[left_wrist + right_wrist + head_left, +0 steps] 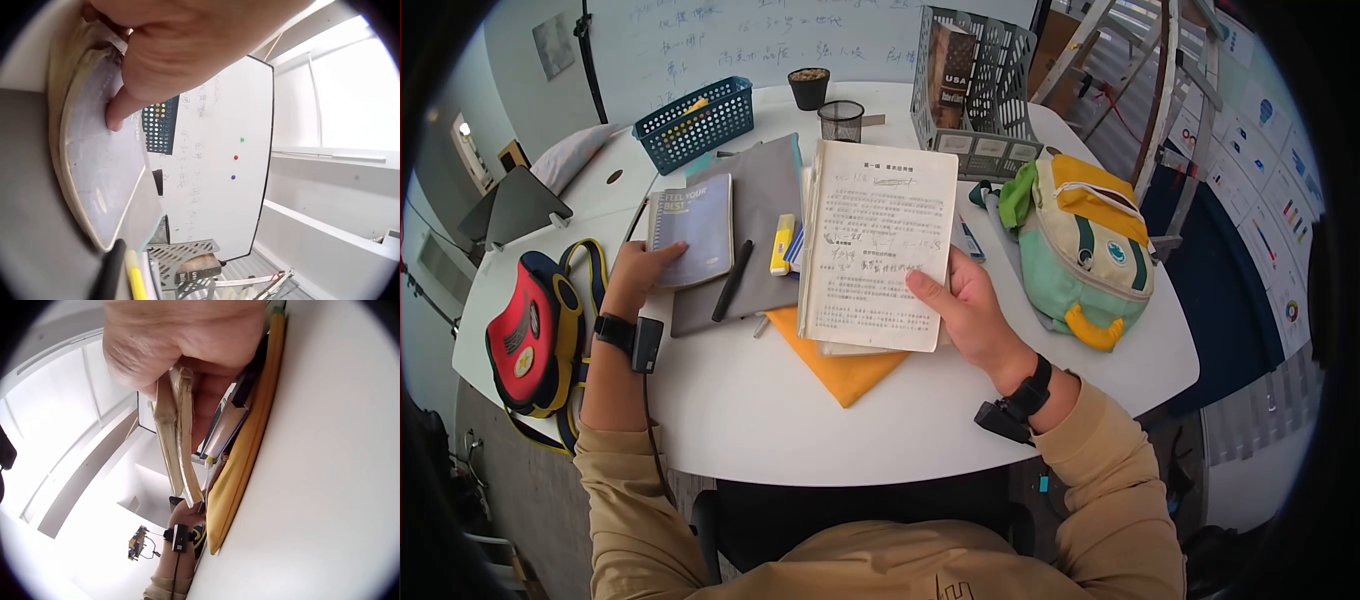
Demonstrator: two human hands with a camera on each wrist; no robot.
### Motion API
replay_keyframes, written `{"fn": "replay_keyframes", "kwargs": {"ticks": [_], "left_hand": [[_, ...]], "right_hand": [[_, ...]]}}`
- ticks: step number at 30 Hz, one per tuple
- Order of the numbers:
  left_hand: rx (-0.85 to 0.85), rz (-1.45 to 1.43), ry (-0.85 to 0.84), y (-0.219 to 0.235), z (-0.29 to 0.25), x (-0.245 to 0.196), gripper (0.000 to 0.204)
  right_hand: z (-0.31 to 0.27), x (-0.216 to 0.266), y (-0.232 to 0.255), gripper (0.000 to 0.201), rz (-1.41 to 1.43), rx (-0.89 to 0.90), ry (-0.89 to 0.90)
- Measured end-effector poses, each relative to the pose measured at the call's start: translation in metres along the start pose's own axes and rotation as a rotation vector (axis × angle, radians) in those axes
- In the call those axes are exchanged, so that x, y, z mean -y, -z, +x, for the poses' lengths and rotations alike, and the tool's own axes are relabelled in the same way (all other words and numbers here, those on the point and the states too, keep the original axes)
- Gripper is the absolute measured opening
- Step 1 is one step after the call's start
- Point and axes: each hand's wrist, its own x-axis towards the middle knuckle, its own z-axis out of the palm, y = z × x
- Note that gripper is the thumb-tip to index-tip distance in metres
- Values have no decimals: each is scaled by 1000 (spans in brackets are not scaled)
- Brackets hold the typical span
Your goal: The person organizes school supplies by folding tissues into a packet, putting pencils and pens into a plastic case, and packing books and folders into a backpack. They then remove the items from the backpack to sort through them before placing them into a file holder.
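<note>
My left hand grips the left edge of a pale blue-purple notebook, thumb on its cover. In the left wrist view the notebook shows worn, curved page edges. My right hand holds an old paperback book with a yellowed printed page facing up and handwriting across it. The thumb lies on the page, with other fingers behind the book. Seen from the right wrist, the book's pages form two thick parts, raised over an orange pouch. A black marker lies right of the notebook.
A grey folder lies under the notebook, a yellow highlighter beside it. Behind stand a teal basket, a potted plant, a mesh cup and a grey file rack. Backpacks sit left and right.
</note>
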Motion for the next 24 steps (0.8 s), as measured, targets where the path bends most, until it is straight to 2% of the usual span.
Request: {"fn": "replay_keyframes", "kwargs": {"ticks": [4,7,13,16,19,24], "left_hand": [[-150,-313,-102,-12,15,18,52],[-96,-379,22,6,32,23,45],[-192,-473,-136,3,50,39,41],[-428,-644,-290,4,54,35,38],[-713,-591,-560,13,48,23,37],[-953,-612,-742,15,4,-14,40]], "right_hand": [[0,0,0,52,-13,11,0],[-1,0,0,53,-7,4,2],[1,-1,0,52,-14,-3,-1],[1,-2,2,52,-27,-5,-4],[0,-2,2,52,-27,-6,-2],[0,-1,0,52,-45,-16,2]]}}
